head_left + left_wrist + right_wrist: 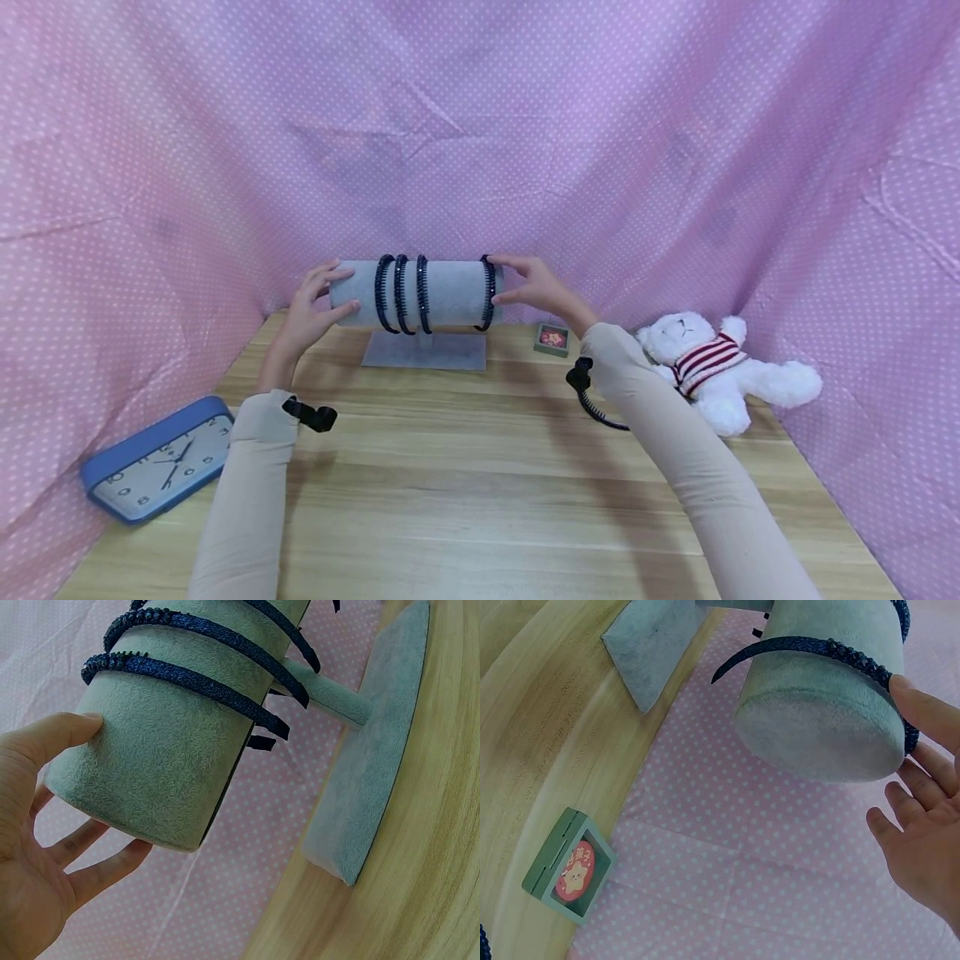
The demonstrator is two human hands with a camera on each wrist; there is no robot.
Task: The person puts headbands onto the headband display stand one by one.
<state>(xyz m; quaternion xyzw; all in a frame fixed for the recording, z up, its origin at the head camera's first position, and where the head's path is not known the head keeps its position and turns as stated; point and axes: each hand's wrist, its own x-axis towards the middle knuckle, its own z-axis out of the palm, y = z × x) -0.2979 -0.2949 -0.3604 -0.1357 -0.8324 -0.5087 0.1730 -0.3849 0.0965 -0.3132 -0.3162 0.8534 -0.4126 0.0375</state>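
Note:
A grey plush roll display stand (453, 292) stands at the far side of the table, its roll lying crosswise on a post above a flat base (442, 353). Several dark blue beaded headbands circle the roll, three grouped left of its middle, such as this one (187, 679). My left hand (303, 312) grips the roll's left end, thumb on the front and fingers round the end. At the right end, my right hand (536, 287) pinches a single headband (802, 646) between thumb and index finger, the other fingers spread.
A blue clock (161, 458) lies at the left edge. Right of the stand is a small green box (574, 862) with a red picture. A white teddy bear (708, 367) in a striped sweater lies at right; another dark headband (596, 412) lies partly under my right forearm. Pink dotted cloth surrounds the table.

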